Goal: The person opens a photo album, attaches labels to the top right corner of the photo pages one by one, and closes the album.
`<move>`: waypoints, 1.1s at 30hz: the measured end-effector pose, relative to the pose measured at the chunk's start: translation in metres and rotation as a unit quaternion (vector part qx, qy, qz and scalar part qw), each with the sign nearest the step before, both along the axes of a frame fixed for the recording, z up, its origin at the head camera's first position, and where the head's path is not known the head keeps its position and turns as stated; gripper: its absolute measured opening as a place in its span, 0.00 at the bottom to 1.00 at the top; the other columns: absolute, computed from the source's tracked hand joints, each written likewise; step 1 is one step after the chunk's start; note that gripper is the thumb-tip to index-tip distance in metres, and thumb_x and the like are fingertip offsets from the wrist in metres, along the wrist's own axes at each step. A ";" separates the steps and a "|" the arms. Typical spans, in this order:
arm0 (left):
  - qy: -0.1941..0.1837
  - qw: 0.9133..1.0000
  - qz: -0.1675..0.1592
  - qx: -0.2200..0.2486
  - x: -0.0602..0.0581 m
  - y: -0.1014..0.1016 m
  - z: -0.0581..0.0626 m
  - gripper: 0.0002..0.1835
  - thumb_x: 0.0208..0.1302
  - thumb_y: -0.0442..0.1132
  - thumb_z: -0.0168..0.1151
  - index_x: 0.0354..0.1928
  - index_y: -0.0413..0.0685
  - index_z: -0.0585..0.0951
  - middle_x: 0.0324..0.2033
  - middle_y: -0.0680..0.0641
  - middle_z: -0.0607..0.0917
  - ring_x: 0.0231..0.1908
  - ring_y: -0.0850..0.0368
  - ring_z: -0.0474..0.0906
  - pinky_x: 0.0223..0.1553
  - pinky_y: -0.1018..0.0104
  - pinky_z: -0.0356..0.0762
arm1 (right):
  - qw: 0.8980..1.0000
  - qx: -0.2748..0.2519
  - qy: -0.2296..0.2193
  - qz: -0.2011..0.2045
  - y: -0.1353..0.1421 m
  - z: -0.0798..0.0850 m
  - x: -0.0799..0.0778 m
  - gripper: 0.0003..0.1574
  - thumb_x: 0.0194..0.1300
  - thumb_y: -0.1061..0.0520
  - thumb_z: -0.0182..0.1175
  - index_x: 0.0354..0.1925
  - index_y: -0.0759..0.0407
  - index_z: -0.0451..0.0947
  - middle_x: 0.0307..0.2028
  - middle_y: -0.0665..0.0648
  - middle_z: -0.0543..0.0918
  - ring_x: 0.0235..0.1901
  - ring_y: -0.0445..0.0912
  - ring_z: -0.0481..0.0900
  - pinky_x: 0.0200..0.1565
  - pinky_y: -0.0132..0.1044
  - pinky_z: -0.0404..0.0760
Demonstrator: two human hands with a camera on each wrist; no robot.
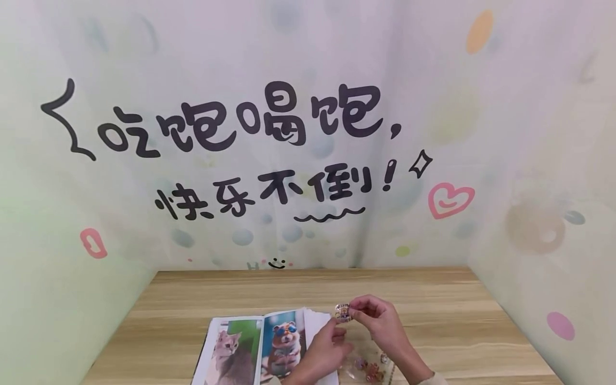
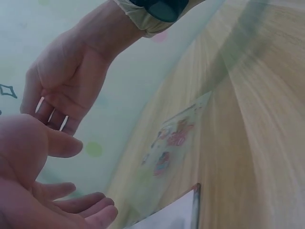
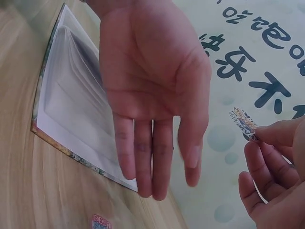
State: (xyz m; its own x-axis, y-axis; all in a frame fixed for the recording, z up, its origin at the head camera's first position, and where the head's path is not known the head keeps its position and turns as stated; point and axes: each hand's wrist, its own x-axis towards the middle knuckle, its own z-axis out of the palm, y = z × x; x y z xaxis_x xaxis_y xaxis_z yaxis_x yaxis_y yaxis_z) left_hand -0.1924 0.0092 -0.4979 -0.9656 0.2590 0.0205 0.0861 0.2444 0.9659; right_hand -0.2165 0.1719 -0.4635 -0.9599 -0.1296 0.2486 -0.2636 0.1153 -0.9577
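R hand [image 1: 379,322] pinches sticker [image 1: 342,313]; L hand [image 1: 328,346] nr. it.

Worktop [image 1: 457,321] is showing pale wood grain, smooth, with a low satin sheen. Backdrop [image 1: 212,48] is hanging as thin printed cloth, matt, softly creased. Photo album [image 1: 317,322] is presenting white paper leaves, dull and smooth; its cat print [image 1: 233,355] and hamster print [image 1: 284,345] are looking smooth, like coated photo paper. Cover edge [image 3: 71,153] is appearing stiff, like board, with a patterned facing. Bag [image 1: 360,342] is reading as thin, clear plastic film. Small printed piece [image 3: 243,124] is looking thin and smooth; paper or plastic, cannot tell. Sleeve [image 2: 135,19] is showing matt, gathered cloth. Dark wrist device [image 2: 165,9] is looking like smooth plastic.
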 end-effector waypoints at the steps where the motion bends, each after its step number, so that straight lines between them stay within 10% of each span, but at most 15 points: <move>1: 0.006 1.000 0.000 0.003 0.000 -0.002 0.001 0.30 0.61 0.37 0.64 0.64 0.35 0.70 0.51 0.33 0.82 0.54 0.37 0.79 0.52 0.45 0.79 | 1.000 -0.003 0.000 -0.003 0.000 0.000 0.000 0.11 0.59 0.64 0.68 0.40 0.69 0.82 0.35 0.62 0.86 0.33 0.40 0.83 0.39 0.30 0.82; 17: 0.009 0.990 0.057 0.130 -0.005 -0.028 0.023 0.20 0.69 0.33 0.57 0.60 0.35 0.73 0.42 0.42 0.84 0.45 0.47 0.82 0.44 0.59 0.83 | 0.999 -0.028 -0.023 -0.016 -0.001 -0.002 -0.005 0.11 0.60 0.65 0.67 0.42 0.71 0.81 0.34 0.63 0.85 0.32 0.41 0.83 0.41 0.35 0.84; 33: 0.039 0.993 0.085 0.078 0.003 -0.072 0.030 0.20 0.73 0.40 0.57 0.62 0.38 0.71 0.50 0.37 0.81 0.49 0.45 0.79 0.45 0.62 0.81 | 0.997 -0.029 -0.074 0.006 -0.006 0.000 -0.004 0.18 0.61 0.68 0.65 0.49 0.75 0.79 0.39 0.66 0.86 0.37 0.42 0.85 0.46 0.32 0.83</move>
State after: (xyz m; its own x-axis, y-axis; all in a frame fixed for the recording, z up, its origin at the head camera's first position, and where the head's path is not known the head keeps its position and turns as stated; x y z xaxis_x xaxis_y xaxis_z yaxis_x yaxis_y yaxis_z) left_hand -0.1898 -0.0631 -0.4677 -0.9890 0.0801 0.1241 0.1325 0.1092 0.9852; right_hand -0.2207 0.1663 -0.4637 -0.9852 -0.1302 0.1114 -0.1197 0.0573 -0.9912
